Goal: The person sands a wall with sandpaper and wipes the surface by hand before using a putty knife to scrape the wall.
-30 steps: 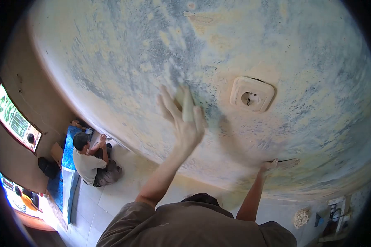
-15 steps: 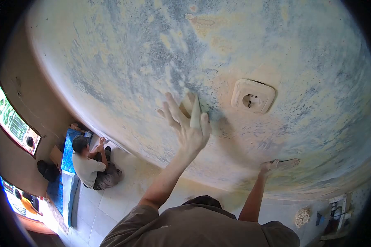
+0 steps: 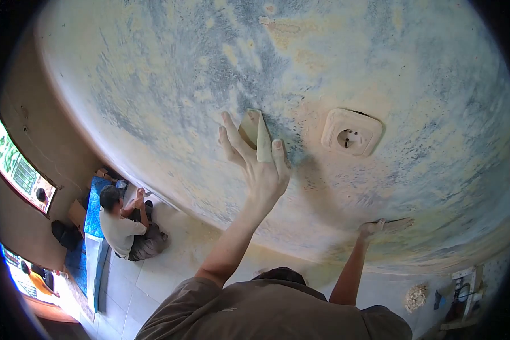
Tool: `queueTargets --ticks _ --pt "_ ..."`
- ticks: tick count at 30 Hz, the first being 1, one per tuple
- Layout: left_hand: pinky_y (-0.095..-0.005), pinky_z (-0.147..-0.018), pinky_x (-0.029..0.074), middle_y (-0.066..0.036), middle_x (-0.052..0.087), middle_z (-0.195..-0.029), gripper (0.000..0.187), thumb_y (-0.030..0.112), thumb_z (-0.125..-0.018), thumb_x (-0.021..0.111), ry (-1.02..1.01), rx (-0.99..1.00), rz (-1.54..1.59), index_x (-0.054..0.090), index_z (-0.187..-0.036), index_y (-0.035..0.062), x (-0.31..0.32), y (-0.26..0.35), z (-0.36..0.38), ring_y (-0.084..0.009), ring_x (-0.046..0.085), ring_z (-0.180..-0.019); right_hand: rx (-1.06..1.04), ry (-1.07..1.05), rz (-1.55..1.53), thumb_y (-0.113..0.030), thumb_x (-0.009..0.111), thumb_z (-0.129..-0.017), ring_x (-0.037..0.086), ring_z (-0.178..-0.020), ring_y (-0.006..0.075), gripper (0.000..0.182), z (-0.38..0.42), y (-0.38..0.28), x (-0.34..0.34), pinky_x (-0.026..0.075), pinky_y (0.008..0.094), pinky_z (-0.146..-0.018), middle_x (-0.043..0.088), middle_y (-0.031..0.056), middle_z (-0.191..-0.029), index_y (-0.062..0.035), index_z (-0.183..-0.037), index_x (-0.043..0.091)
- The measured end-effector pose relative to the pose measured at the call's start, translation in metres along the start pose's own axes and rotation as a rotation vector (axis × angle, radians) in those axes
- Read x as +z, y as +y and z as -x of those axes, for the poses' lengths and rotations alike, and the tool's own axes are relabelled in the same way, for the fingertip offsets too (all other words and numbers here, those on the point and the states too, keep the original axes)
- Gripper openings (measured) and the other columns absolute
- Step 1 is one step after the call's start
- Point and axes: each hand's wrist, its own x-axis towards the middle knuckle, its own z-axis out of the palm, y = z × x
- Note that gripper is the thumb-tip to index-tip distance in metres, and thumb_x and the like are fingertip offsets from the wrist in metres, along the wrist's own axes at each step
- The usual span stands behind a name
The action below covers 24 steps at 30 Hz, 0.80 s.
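Observation:
Against the mottled blue and cream wall (image 3: 170, 62), my left hand (image 3: 260, 164) has its fingers spread around a folded pale sheet (image 3: 262, 136), gripping it with its face on the wall. The sheet looks like sandpaper, partly tucked under the fingers. To the right, a square wall socket (image 3: 352, 133) is set in the wall, apart from the hand. Lower right, my right hand (image 3: 379, 226) rests flat on the wall with its fingers stretched out; a thin dark line runs along its upper edge.
A person (image 3: 124, 224) sits on the tiled floor (image 3: 147, 289) at left, beside a blue covered surface (image 3: 94, 209). Windows (image 3: 21, 167) are at far left, with people outside. A pale heap (image 3: 415, 298) and a wooden frame (image 3: 464, 294) are at lower right.
My left hand and the sheet have shifted slightly up and left on the wall, and the sheet shows more fully. My right hand has stayed in about the same place.

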Motion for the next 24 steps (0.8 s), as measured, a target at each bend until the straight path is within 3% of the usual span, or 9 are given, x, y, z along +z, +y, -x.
queueTargets --ticks 3,5,7,9,11,16,19,22,24 --pt "-0.0603 -0.109 0.012 -0.035 -0.002 -0.152 0.047 0.021 -0.098 0.039 -0.095 -0.005 0.030 0.045 -0.138 -0.0031 0.008 -0.002 0.032 -0.0545 -0.001 -0.135 -0.091 -0.044 0.087 -0.041 0.038 -0.092 0.048 -0.109 0.0309 0.058 -0.004 -0.003 -0.005 0.038 0.0387 -0.097 0.050 0.0202 -0.123 0.0054 -0.125 0.048" --pt "-0.0616 -0.109 0.013 -0.037 -0.003 -0.151 0.049 0.019 -0.096 0.042 -0.085 0.041 -0.008 0.042 -0.140 -0.0015 0.009 -0.008 0.028 -0.0560 -0.002 -0.134 0.054 -0.129 -0.048 -0.041 0.038 -0.097 0.048 -0.107 0.0292 0.056 -0.003 0.007 -0.012 0.039 0.0400 -0.096 0.050 0.0183 -0.124 0.0043 -0.127 0.046" --pt "-0.0609 -0.109 0.012 -0.037 -0.005 -0.151 0.050 0.018 -0.096 0.042 -0.007 0.088 -0.068 0.039 -0.143 -0.0011 0.009 -0.012 0.009 -0.0566 -0.002 -0.134 -0.013 -0.174 0.301 -0.042 0.038 -0.097 0.047 -0.111 0.0296 0.057 0.001 0.005 -0.020 0.038 0.0403 -0.097 0.048 0.0198 -0.127 0.0040 -0.130 0.044" --pt "-0.0611 -0.109 0.012 -0.037 -0.005 -0.151 0.050 0.020 -0.097 0.041 0.000 0.030 -0.015 0.040 -0.142 -0.0007 0.005 -0.006 -0.009 -0.0566 -0.001 -0.135 -0.009 -0.149 0.279 -0.042 0.038 -0.097 0.047 -0.111 0.0297 0.057 -0.004 0.007 -0.016 0.038 0.0403 -0.097 0.047 0.0205 -0.128 0.0033 -0.130 0.044" --pt "-0.0600 -0.110 0.010 -0.036 -0.006 -0.152 0.050 0.022 -0.098 0.039 -0.026 -0.007 0.035 0.041 -0.141 -0.0022 0.005 -0.001 -0.004 -0.0556 -0.001 -0.136 0.075 -0.061 -0.111 -0.043 0.037 -0.097 0.048 -0.108 0.0294 0.056 -0.006 0.013 -0.009 0.039 0.0399 -0.095 0.049 0.0205 -0.126 0.0024 -0.129 0.046" --pt "-0.0575 -0.111 0.006 -0.034 -0.005 -0.153 0.052 0.026 -0.101 0.033 -0.051 0.074 -0.103 0.036 -0.143 -0.0045 0.005 -0.005 0.021 -0.0539 0.000 -0.137 0.068 -0.115 -0.004 -0.044 0.036 -0.097 0.048 -0.108 0.0294 0.057 0.001 0.006 -0.007 0.038 0.0392 -0.096 0.049 0.0201 -0.125 0.0027 -0.128 0.046" --pt "-0.0648 -0.108 0.008 -0.036 -0.003 -0.152 0.050 0.022 -0.098 0.039 -0.006 -0.018 -0.106 0.039 -0.143 -0.0001 0.003 -0.008 -0.008 -0.0566 0.001 -0.136 0.040 -0.128 0.072 -0.045 0.036 -0.097 0.048 -0.107 0.0294 0.058 -0.002 0.009 -0.011 0.038 0.0387 -0.096 0.049 0.0199 -0.124 0.0032 -0.127 0.046" --pt "-0.0661 -0.108 0.005 -0.036 -0.003 -0.152 0.051 0.025 -0.098 0.037 -0.007 -0.059 0.147 0.040 -0.143 0.0003 0.008 0.000 0.002 -0.0565 0.000 -0.136 0.033 -0.136 0.136 -0.046 0.036 -0.096 0.047 -0.107 0.0294 0.059 -0.003 0.010 -0.015 0.038 0.0382 -0.096 0.050 0.0197 -0.124 0.0037 -0.126 0.047" --pt "-0.0601 -0.111 0.007 -0.034 -0.003 -0.153 0.051 0.024 -0.100 0.035 -0.101 -0.038 0.049 0.036 -0.143 -0.0045 0.008 0.002 0.032 -0.0544 0.000 -0.137 0.070 -0.129 0.071 -0.045 0.036 -0.096 0.047 -0.107 0.0296 0.059 -0.004 0.008 -0.015 0.038 0.0383 -0.095 0.050 0.0198 -0.124 0.0048 -0.126 0.047"
